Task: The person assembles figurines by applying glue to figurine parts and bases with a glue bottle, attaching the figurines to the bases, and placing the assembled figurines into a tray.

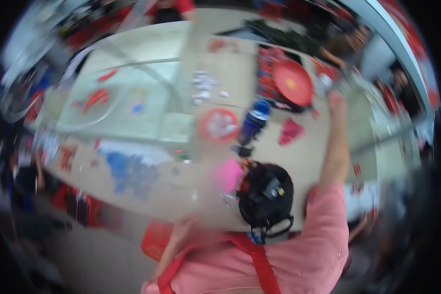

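Note:
My right arm is stretched far forward over the right side of the table, and my right hand (336, 100) is near a round red tray (293, 83) and a pale, blurred object (323, 84). Its fingers are too smeared to show whether they hold anything. At the table's front edge is my left hand (185, 228), bent close to my body and also blurred. Between my arms a black bag (266, 196) with a strap lies on the table (201, 183). A pink object (229, 175) touches or lies close to its left side.
Beyond the bag stand a dark blue bottle (256, 117), a red bowl (219, 125) with pale pieces and a crumpled pink cloth (291, 131). Blue pieces (127, 171) are spread at left. A red stool (156, 239) is by my left arm. Other people sit around.

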